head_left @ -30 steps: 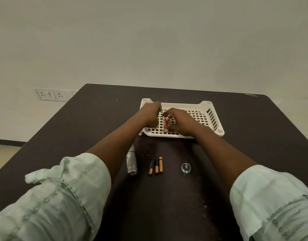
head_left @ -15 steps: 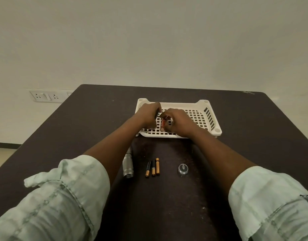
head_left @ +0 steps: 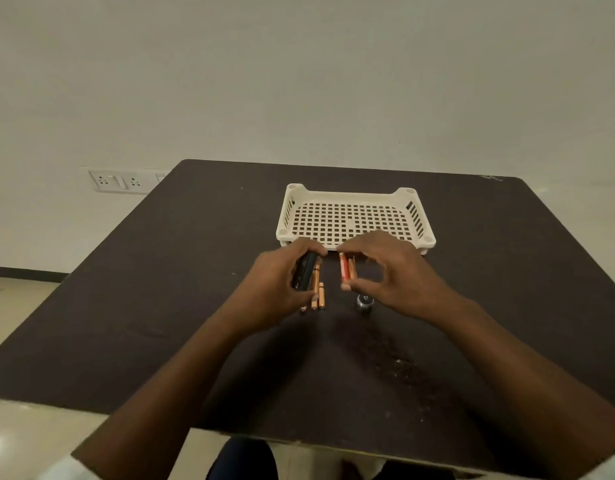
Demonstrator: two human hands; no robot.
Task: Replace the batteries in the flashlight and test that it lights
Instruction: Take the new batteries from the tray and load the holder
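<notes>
We work over the dark counter, just in front of the white perforated basket, which sits bare. Our left hand is closed around a dark cylindrical part, probably the battery holder, though the view is too small to confirm. Our right hand pinches the red-orange batteries between thumb and fingertips. Three copper-topped batteries lie on the counter beneath the left hand; the flashlight itself is hidden. We should keep the two sets apart, check polarity, then seat each cell singly. A small round cap rests under the right hand.
</notes>
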